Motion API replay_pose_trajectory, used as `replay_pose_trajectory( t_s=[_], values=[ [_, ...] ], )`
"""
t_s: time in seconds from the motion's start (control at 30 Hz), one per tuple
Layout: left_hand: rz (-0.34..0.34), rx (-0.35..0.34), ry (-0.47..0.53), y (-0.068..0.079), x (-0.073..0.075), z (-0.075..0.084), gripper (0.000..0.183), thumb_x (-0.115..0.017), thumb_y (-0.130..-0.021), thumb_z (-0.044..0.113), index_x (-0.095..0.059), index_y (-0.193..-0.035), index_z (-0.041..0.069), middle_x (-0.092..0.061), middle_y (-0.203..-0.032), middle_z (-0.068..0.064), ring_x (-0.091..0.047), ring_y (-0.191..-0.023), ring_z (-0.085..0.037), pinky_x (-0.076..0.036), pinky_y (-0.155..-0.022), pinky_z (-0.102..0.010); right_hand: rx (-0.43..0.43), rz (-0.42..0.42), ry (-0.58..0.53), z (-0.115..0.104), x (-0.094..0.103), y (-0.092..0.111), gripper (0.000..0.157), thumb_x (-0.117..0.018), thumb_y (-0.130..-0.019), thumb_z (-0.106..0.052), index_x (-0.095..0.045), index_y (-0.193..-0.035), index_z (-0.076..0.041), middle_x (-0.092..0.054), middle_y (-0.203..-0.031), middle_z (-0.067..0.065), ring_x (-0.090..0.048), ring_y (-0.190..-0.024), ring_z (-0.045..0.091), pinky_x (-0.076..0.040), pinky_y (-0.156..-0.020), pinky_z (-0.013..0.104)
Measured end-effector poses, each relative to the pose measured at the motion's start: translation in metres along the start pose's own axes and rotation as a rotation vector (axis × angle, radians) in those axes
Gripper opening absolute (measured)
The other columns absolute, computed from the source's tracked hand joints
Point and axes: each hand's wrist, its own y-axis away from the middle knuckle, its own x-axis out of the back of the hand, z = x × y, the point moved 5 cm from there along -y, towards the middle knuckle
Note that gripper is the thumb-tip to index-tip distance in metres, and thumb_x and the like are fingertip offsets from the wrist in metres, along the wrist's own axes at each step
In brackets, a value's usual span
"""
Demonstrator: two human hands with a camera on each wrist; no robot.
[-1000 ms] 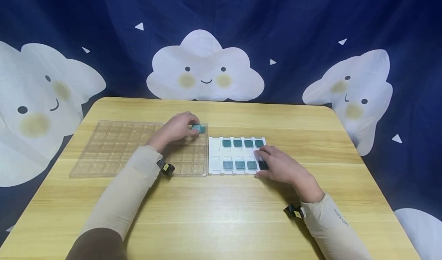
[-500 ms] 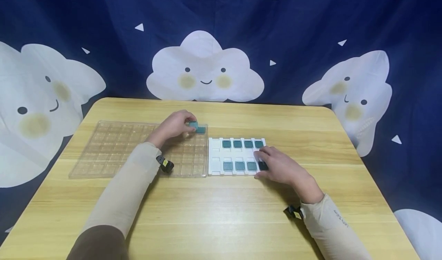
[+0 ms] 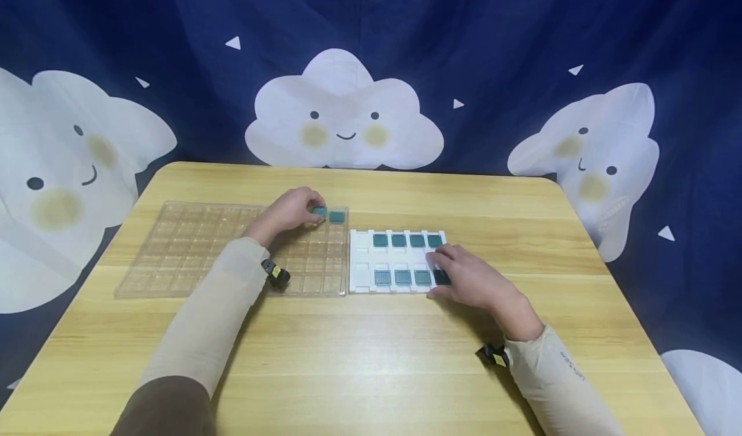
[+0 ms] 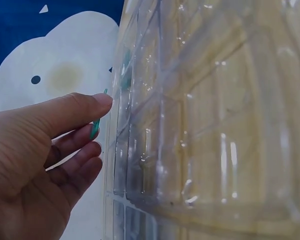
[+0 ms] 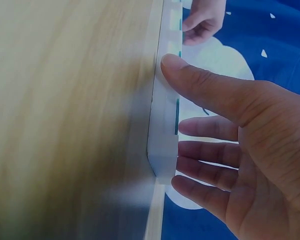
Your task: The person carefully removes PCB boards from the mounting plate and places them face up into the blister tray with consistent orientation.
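My left hand (image 3: 292,209) pinches a thin green square chip (image 4: 95,128) between thumb and finger, over the far right part of a clear plastic compartment tray (image 3: 191,249). A second green chip (image 3: 337,217) lies in that tray's far right corner compartment. To the right stands a white tray (image 3: 400,257) with two rows of green chips. My right hand (image 3: 469,278) rests at its right end; its thumb (image 5: 175,67) presses the near side wall while the fairly straight fingers touch the top. That hand partly covers a dark chip (image 3: 442,277).
Both trays lie side by side on a wooden table (image 3: 371,359). The white tray's leftmost pockets hold no chips. A dark blue curtain (image 3: 400,17) with white clouds hangs behind the table. Black cameras are strapped at both wrists.
My left hand has moved slightly left with its chip, which now sits apart from the corner chip instead of overlapping it. The right hand keeps its place on the white tray.
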Motion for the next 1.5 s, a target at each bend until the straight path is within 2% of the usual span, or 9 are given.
replay_pose_trajectory(
  t_s=[0.43, 0.7, 1.03, 1.3, 1.5],
  values=[
    [-0.033, 0.02, 0.008, 0.0, -0.004, -0.002, 0.035, -0.075, -0.087, 0.015, -0.066, -0.118, 0.002, -0.065, -0.112, -0.012, -0.058, -0.102, -0.027, -0.047, -0.096, -0.044, -0.001, -0.001, -0.012, 0.0, -0.002, 0.001, 0.074, -0.079, -0.08, -0.043, -0.054, -0.136, -0.002, -0.051, -0.135, 0.021, -0.051, -0.121, 0.036, -0.043, -0.104, 0.05],
    [-0.049, 0.025, 0.018, 0.002, -0.006, -0.004, 0.037, -0.075, -0.087, 0.015, -0.066, -0.12, 0.002, -0.065, -0.117, -0.013, -0.058, -0.111, -0.03, -0.044, -0.101, -0.046, -0.005, 0.0, -0.013, 0.0, -0.003, 0.001, 0.075, -0.079, -0.08, -0.044, -0.054, -0.137, -0.002, -0.051, -0.136, 0.02, -0.05, -0.122, 0.036, -0.043, -0.104, 0.049],
    [-0.038, -0.003, 0.008, 0.004, -0.005, -0.001, 0.038, -0.074, -0.088, 0.017, -0.065, -0.122, 0.001, -0.065, -0.117, -0.014, -0.057, -0.113, -0.031, -0.043, -0.103, -0.046, 0.011, 0.016, -0.013, -0.001, -0.001, 0.001, 0.074, -0.08, -0.08, -0.042, -0.054, -0.136, 0.0, -0.052, -0.134, 0.021, -0.051, -0.121, 0.037, -0.043, -0.104, 0.049],
    [0.001, -0.062, -0.038, 0.006, -0.003, 0.015, 0.043, -0.072, -0.089, 0.023, -0.063, -0.126, 0.001, -0.062, -0.121, -0.015, -0.057, -0.113, -0.032, -0.042, -0.103, -0.046, 0.007, 0.014, -0.013, -0.001, 0.001, 0.001, 0.074, -0.08, -0.08, -0.041, -0.054, -0.136, 0.0, -0.051, -0.134, 0.022, -0.051, -0.121, 0.036, -0.043, -0.104, 0.049],
    [0.013, -0.074, -0.03, 0.009, -0.003, 0.031, 0.044, -0.071, -0.091, 0.026, -0.062, -0.127, 0.003, -0.061, -0.121, -0.014, -0.055, -0.115, -0.031, -0.041, -0.104, -0.046, 0.01, 0.013, -0.01, 0.0, 0.002, 0.0, 0.074, -0.08, -0.081, -0.041, -0.054, -0.137, 0.0, -0.051, -0.134, 0.022, -0.051, -0.121, 0.036, -0.043, -0.104, 0.048]
  ],
)
